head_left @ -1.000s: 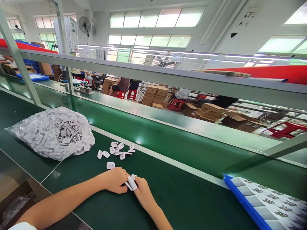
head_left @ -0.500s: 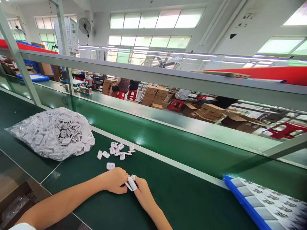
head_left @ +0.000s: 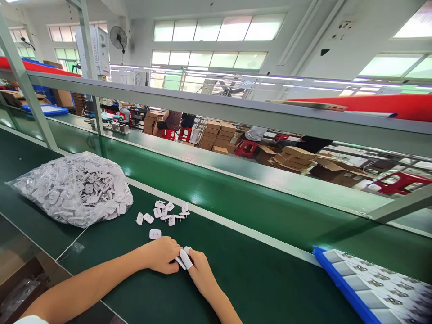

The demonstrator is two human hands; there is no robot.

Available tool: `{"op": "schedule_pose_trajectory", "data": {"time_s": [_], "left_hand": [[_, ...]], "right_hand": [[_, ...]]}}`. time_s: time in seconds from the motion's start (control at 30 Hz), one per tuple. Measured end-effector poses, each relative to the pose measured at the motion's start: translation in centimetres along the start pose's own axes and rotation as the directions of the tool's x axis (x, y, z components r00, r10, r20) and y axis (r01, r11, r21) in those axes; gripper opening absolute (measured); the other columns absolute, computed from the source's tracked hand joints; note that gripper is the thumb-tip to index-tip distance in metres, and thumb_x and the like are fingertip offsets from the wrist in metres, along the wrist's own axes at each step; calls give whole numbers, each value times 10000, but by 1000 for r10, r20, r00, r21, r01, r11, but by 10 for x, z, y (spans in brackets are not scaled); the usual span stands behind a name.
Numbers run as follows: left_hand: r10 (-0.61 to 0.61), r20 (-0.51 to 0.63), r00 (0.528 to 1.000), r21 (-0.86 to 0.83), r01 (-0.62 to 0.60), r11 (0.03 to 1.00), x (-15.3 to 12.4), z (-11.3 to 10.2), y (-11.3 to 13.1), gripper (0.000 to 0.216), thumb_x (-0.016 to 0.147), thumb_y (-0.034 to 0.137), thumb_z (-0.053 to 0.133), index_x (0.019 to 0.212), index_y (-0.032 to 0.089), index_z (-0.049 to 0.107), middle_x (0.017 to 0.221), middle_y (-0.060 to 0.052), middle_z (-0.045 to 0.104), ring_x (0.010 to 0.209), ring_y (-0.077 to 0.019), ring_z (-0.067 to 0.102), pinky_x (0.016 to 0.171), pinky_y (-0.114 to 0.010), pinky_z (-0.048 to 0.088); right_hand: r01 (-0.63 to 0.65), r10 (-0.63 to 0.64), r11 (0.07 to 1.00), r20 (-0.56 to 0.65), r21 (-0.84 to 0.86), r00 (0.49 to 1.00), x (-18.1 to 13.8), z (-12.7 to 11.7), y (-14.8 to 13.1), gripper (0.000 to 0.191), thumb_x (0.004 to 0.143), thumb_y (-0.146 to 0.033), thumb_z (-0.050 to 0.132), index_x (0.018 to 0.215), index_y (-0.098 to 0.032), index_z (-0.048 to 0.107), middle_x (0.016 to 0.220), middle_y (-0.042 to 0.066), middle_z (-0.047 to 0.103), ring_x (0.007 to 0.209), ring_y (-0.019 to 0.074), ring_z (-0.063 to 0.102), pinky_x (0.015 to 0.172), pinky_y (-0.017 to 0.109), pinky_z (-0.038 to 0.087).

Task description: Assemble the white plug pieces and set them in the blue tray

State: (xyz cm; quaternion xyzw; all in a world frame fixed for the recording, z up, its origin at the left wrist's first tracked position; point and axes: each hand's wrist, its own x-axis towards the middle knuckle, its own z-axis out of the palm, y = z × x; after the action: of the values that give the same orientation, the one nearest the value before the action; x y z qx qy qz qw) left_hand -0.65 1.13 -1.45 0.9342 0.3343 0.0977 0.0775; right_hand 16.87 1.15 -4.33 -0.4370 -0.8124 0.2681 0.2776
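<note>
In the head view, the left hand and right hand meet over the green surface, fingers closed together on a small white piece; white plug pieces lie beyond, beside a filled clear bag.

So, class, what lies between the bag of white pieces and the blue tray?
In the head view: loose white pieces near the bag, then the left hand and right hand together, then green worktop up to the tray.
</note>
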Motion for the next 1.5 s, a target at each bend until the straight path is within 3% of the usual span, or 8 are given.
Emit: {"op": "schedule_pose_trajectory", "data": {"time_s": [1.5], "left_hand": [[-10,-13,1000,-52,9,999,0,5,-2,92,731,229,518,719,196,434,766,-19,610,685,-187,566,644,-303,391]], "right_hand": [[13,-13,1000,-4,-12,1000,0,1,2,399,923,-391,319,574,-209,251,527,-21,390,497,108,318,484,246,207]]}}
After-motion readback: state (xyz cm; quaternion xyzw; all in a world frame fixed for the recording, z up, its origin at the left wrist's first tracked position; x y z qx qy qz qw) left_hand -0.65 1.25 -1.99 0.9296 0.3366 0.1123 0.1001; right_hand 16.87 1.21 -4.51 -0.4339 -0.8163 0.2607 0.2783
